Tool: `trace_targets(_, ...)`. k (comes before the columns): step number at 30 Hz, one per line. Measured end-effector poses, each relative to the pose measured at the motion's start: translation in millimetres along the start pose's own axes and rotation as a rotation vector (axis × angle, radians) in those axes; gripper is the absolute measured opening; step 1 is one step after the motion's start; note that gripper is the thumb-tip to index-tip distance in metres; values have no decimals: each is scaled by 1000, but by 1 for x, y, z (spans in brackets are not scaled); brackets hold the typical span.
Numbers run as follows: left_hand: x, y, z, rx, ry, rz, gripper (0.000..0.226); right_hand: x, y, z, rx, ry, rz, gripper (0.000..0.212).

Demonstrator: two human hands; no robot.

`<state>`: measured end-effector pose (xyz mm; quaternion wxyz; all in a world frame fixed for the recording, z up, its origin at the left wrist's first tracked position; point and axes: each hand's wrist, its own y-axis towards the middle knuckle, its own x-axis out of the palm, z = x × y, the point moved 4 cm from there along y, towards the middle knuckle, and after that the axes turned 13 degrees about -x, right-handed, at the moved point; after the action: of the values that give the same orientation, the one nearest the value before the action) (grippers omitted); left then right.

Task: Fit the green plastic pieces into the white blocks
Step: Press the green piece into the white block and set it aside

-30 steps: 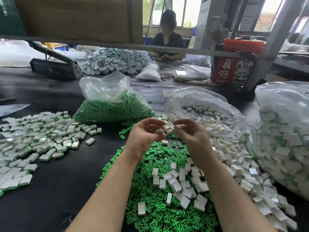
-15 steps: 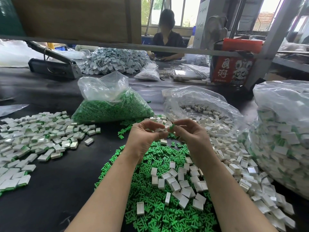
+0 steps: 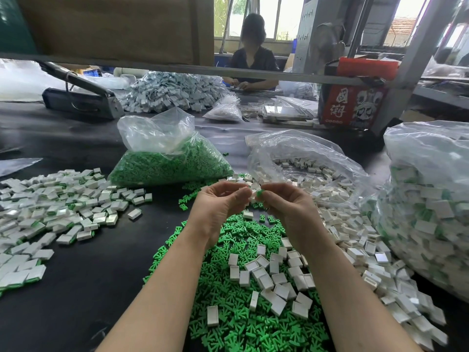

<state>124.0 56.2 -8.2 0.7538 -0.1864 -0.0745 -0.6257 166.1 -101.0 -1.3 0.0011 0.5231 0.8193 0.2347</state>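
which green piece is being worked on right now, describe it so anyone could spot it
Start at the clear bag of green pieces on the black table, then drop to the two raised hands in front of it. The green piece sits pinched in the right hand fingertips, the only one held above the loose pile.

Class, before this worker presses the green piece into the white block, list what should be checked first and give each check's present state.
1. Green piece pinched in right hand: ok.
2. White block held by left hand: ok, though mostly hidden by its fingers.
3. Piece lined up with the block's opening: cannot tell.
4. Both hands raised above the loose green pile: ok.
5. More empty white blocks lying near the hands: ok.
6. Finished pile lying to the left: ok.
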Motion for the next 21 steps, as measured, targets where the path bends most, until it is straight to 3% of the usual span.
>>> trace_targets(7,-1,1,-3,-92,-142,15,23,-1,1,1,-27,-52,1,9)
trace_targets(16,1,-1,-4,-99,-18,-1,41,2,0,-2,-99,-132,54,8)
trace_targets(21,3,0,-6,-98,-50,-15,38,1,1,-3,-104,-173,69,8)
